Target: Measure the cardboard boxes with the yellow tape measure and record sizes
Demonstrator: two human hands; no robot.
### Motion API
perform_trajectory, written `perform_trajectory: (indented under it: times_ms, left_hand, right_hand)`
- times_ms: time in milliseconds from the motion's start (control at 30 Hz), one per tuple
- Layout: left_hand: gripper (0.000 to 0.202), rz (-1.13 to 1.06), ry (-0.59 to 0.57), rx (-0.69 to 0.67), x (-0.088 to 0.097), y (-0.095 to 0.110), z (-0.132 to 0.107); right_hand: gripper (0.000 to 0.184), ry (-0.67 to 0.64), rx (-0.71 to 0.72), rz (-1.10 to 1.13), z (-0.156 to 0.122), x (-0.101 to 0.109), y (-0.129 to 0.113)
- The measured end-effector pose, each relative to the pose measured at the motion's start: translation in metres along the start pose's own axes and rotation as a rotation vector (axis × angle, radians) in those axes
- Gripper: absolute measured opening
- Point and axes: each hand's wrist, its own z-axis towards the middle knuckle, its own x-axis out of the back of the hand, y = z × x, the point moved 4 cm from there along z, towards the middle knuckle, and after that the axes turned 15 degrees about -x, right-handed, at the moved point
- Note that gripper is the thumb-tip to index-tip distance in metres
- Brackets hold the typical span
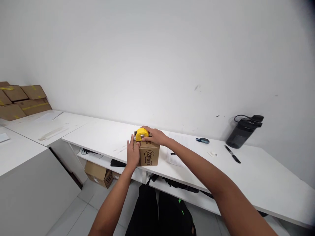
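A small brown cardboard box (149, 156) with dark printing stands on the white desk in front of me. On top of it rests a yellow tape measure (142, 133), gripped by my right hand (156, 135) from the right side. My left hand (133, 154) is pressed along the left side of the box, thumb and fingers against it. Its fingertips reach up beside the front end of the tape measure. Whether they also pinch the tape's end is too small to tell.
Right of the box lie a paper sheet (176, 159), a blue-black object (202, 140), a small white item (212, 153) and a black pen-like object (232, 154). A dark bottle (243, 131) leans near the wall. Cardboard boxes (34, 105) are stacked far left; another carton (97, 173) sits below the desk.
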Motion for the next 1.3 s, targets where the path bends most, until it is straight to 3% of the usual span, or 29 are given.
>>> perform_trajectory:
  times_ms: [133, 400, 600, 1033, 1300]
  left_hand:
    - [0.059, 0.188, 0.018, -0.047, 0.006, 0.007, 0.001]
    - [0.058, 0.383, -0.074, -0.034, 0.007, 0.018, 0.002]
    - [0.058, 0.435, -0.094, -0.067, 0.006, 0.015, 0.005]
    - [0.057, 0.338, -0.061, -0.129, 0.008, 0.008, 0.008]
    - [0.056, 0.197, -0.036, -0.124, 0.007, 0.003, 0.008]
  right_hand:
    - [0.061, 0.005, -0.052, -0.034, -0.006, 0.015, 0.017]
    - [0.062, 0.021, -0.138, -0.051, -0.026, 0.044, 0.064]
    - [0.062, 0.055, -0.159, -0.092, -0.033, 0.056, 0.088]
    - [0.064, 0.051, -0.198, -0.117, -0.034, 0.059, 0.099]
    - [0.061, 0.022, -0.191, -0.025, -0.038, 0.055, 0.104]
